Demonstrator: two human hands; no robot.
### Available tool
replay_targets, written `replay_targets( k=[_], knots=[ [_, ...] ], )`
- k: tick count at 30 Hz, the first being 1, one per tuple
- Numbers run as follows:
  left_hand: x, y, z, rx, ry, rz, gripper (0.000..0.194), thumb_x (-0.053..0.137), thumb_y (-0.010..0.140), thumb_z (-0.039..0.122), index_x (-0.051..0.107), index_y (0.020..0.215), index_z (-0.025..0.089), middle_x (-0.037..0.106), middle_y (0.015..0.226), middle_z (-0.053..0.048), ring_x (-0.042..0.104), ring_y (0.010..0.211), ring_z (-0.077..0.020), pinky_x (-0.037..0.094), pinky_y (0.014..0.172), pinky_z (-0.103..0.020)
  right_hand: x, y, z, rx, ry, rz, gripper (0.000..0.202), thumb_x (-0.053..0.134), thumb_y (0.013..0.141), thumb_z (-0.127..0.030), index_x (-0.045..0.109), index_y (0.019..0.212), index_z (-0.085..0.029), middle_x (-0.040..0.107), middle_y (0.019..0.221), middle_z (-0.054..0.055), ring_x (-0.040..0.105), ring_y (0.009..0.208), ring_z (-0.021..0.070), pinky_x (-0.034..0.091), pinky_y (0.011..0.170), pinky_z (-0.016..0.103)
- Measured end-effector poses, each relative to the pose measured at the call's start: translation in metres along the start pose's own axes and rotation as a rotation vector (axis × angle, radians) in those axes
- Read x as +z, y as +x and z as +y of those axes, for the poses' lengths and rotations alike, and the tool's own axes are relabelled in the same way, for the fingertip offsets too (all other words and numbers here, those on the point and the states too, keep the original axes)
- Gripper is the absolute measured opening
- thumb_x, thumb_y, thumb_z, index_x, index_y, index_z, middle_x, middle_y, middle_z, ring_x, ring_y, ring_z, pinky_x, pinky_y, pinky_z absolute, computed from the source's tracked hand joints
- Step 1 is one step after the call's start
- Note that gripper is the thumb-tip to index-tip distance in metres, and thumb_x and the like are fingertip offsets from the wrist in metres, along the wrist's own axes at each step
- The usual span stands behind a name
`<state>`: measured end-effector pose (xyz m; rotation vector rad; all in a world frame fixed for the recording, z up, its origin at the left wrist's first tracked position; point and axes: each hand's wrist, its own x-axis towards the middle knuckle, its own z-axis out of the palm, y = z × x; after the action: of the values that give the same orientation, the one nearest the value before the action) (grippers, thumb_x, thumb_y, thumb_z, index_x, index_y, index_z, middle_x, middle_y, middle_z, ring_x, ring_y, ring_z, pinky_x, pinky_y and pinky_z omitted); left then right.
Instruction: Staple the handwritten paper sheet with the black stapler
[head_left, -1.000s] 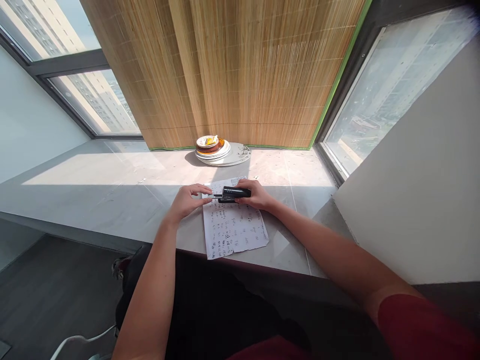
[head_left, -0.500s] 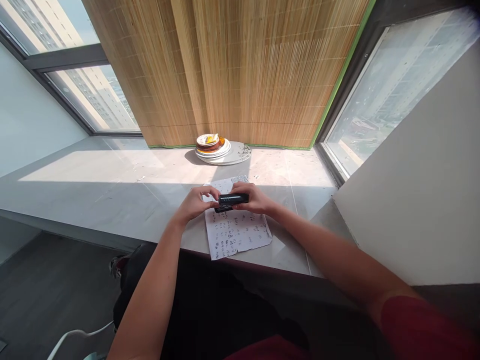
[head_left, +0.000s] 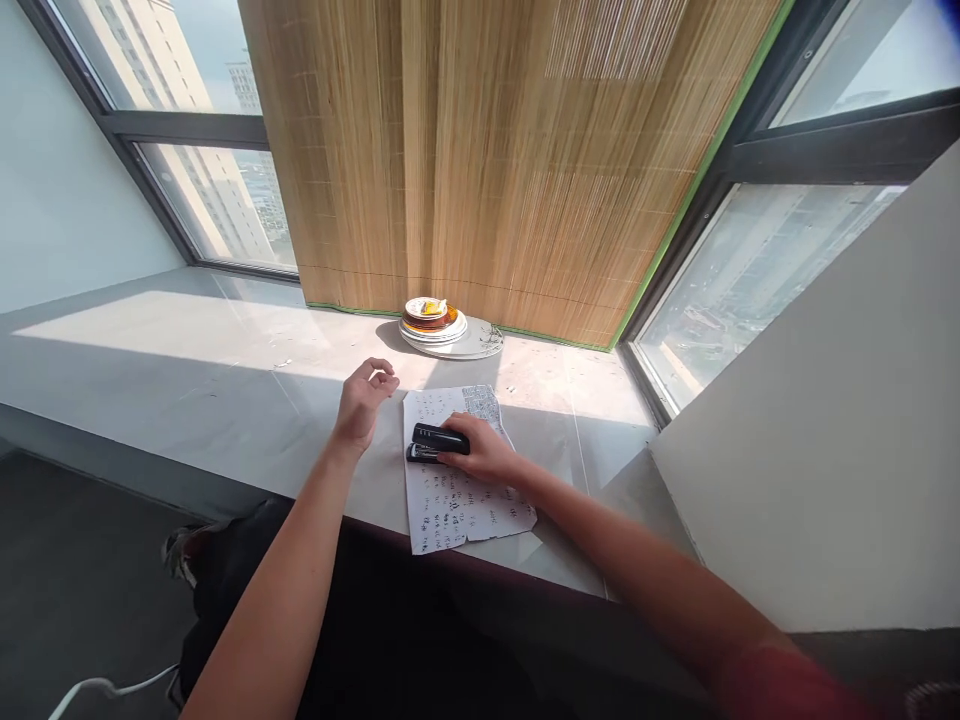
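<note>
A black stapler (head_left: pixel 441 439) is over the handwritten paper sheets (head_left: pixel 442 500), its jaw end pointing left. My right hand (head_left: pixel 486 450) is wrapped round the stapler's right end. My left hand (head_left: pixel 363 402) is raised left of the paper, touching nothing, with its fingers bent and apart. The paper lies on the grey stone ledge (head_left: pixel 330 420) near its front edge, and a densely written patch shows at its top right. Part of the sheet is hidden under my right hand and the stapler.
Behind the paper, a stack of plates (head_left: pixel 433 325) stands on a large oval plate (head_left: pixel 484 342) against the bamboo blind (head_left: pixel 480 180). A white wall (head_left: pixel 787 430) bounds the ledge on the right. Windows flank the blind.
My left hand has let go of the stapler's left end and moved away to the left. My right hand has brought the stapler a little left over the paper. The camera view has shifted.
</note>
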<state>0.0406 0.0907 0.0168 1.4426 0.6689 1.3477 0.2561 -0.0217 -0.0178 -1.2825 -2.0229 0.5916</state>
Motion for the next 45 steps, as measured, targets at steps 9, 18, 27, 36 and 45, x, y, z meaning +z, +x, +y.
replay_targets(
  k=[9, 18, 27, 36, 45],
  knots=[
    [-0.013, 0.000, -0.001, -0.039, -0.022, 0.043, 0.020, 0.078, 0.074, 0.032, 0.071, 0.090, 0.024, 0.062, 0.082, 0.001, 0.055, 0.077, -0.0163, 0.043, 0.076, -0.031, -0.015, -0.045, -0.005, 0.179, -0.096, 0.014, 0.023, 0.075, 0.088, -0.038, 0.064, 0.103, -0.024, 0.069, 0.103, 0.005, 0.063, 0.095, 0.0270, 0.048, 0.086, 0.041],
    [-0.017, -0.001, 0.004, -0.046, -0.043, 0.056, 0.018, 0.075, 0.075, 0.034, 0.072, 0.089, 0.024, 0.059, 0.076, 0.001, 0.054, 0.074, -0.0167, 0.044, 0.075, -0.032, -0.067, -0.089, 0.035, 0.299, -0.058, 0.285, 0.047, 0.043, 0.104, -0.063, 0.060, 0.134, -0.029, 0.065, 0.136, 0.013, 0.065, 0.123, 0.0334, 0.058, 0.097, 0.050],
    [-0.017, -0.002, 0.018, -0.057, -0.185, 0.096, 0.014, 0.073, 0.072, 0.031, 0.066, 0.082, 0.023, 0.058, 0.082, -0.001, 0.051, 0.074, -0.0157, 0.043, 0.069, -0.031, -0.037, 0.013, 0.089, 0.430, -0.640, -0.016, 0.070, 0.035, 0.109, -0.050, 0.033, 0.166, -0.009, 0.027, 0.176, 0.026, 0.023, 0.166, 0.0400, 0.027, 0.132, 0.062],
    [-0.023, 0.005, 0.015, -0.032, -0.338, 0.166, 0.016, 0.074, 0.071, 0.028, 0.063, 0.081, 0.022, 0.061, 0.094, -0.002, 0.054, 0.075, -0.0127, 0.044, 0.064, -0.027, 0.064, 0.128, 0.023, 0.218, -0.561, -0.143, 0.072, 0.031, 0.112, -0.053, 0.029, 0.166, -0.005, 0.016, 0.180, 0.024, 0.015, 0.168, 0.0371, 0.017, 0.134, 0.060],
    [-0.026, 0.007, 0.017, -0.057, -0.294, 0.199, 0.022, 0.074, 0.068, 0.032, 0.060, 0.081, 0.023, 0.059, 0.090, -0.001, 0.053, 0.074, -0.0129, 0.041, 0.065, -0.028, 0.080, 0.136, 0.011, 0.193, -0.467, -0.092, 0.084, 0.042, 0.110, -0.055, 0.016, 0.169, -0.002, 0.006, 0.180, 0.026, 0.007, 0.169, 0.0361, 0.012, 0.136, 0.053]
  ],
)
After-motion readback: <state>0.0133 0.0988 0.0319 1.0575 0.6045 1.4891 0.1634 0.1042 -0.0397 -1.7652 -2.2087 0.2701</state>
